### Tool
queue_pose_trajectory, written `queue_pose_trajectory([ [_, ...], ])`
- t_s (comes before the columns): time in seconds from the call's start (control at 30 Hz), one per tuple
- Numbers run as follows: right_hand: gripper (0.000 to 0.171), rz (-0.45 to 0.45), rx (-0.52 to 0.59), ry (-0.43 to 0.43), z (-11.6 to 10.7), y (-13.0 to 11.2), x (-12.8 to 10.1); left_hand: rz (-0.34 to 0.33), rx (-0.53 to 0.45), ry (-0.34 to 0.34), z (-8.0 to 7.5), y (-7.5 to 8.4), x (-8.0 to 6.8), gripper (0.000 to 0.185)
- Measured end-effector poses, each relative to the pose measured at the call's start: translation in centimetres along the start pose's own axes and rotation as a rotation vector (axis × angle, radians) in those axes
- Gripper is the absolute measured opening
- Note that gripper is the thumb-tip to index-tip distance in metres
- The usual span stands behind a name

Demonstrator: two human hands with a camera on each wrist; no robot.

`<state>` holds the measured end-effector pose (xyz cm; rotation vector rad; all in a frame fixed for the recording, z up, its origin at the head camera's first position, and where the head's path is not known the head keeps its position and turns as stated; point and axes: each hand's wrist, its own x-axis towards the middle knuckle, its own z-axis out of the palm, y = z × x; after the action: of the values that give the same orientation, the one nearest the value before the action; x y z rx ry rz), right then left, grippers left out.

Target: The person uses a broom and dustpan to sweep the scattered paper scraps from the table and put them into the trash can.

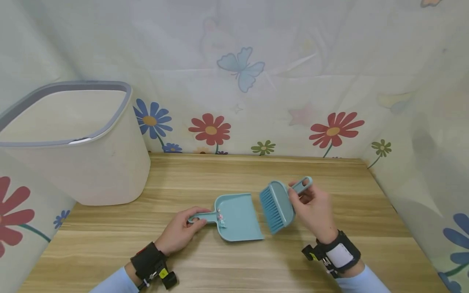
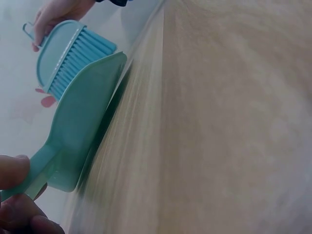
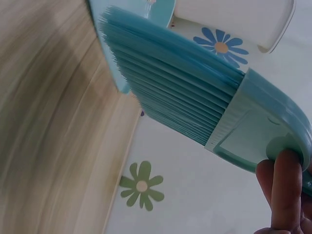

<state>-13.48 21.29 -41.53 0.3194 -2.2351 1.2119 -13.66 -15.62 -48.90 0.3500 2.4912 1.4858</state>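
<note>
My left hand [image 1: 180,230] pinches the handle of a light-blue dustpan [image 1: 239,217], whose wide edge faces right near the tabletop. Small whitish and pink scraps [image 1: 220,218] lie in the pan close to its handle. In my right hand [image 1: 311,207] is a matching blue hand brush [image 1: 281,205], gripped by its handle. Its bristles [image 3: 170,78] point left toward the pan's open edge, with a small gap between them in the head view. The left wrist view shows the dustpan [image 2: 85,117] from the side, with the brush [image 2: 73,58] beyond it.
A large white bin [image 1: 106,171] with a grey rim stands at the back left of the wooden table [image 1: 205,175]. Behind the table hangs a pale curtain [image 1: 278,106] printed with flowers and a butterfly.
</note>
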Motion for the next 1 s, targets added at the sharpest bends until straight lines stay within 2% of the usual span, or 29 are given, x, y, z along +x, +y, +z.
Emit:
queue_pose_trajectory([
  [0.13,0.014,0.007,-0.010,0.023,-0.9,1.0,-0.4,-0.002,0.004,0.009,0.0,-0.1,0.0,0.029],
  [0.33,0.012,0.067,-0.054,0.038,-2.3,2.3,-1.1,0.004,0.000,0.015,-0.1,-0.1,0.1,0.029],
  [0.73,0.008,0.178,-0.061,0.073,-4.7,4.5,-2.9,0.000,-0.003,0.021,-0.2,0.1,-0.1,0.030],
  [1.0,0.013,0.275,-0.063,0.082,-5.7,5.8,-4.1,0.022,-0.011,0.057,-1.4,1.1,-0.5,0.033],
])
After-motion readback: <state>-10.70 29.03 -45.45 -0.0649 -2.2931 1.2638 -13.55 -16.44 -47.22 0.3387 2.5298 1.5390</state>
